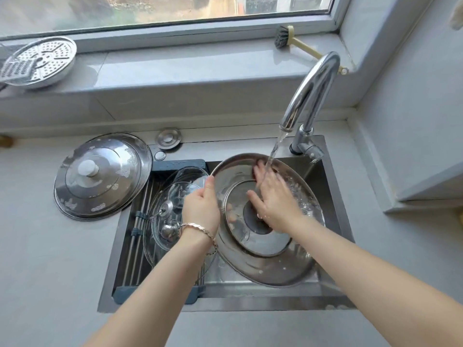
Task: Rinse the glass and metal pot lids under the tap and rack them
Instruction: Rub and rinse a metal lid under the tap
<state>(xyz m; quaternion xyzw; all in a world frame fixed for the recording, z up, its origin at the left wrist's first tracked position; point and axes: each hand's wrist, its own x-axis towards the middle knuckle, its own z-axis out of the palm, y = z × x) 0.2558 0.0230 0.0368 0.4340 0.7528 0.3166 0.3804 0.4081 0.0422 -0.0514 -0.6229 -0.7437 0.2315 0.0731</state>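
A large metal pot lid (265, 261) is held tilted over the sink, its underside facing me, under the running tap (310, 96). My left hand (200, 209) grips the lid's left rim. My right hand (273, 196) lies flat on the wet underside with straight fingers, and the water stream falls onto its fingertips. Two glass lids (165, 221) with metal knobs lean on the roll-up rack (140, 236) over the sink's left part. Another metal lid (100, 176) with a white knob lies on the counter to the left, spotted with foam.
The steel sink (333, 196) is set in a grey counter. A small round metal plug (168, 138) lies behind the sink. On the windowsill sit a perforated steamer plate (47, 61) with a grater, and a brush (288, 38). A wall corner stands close at the right.
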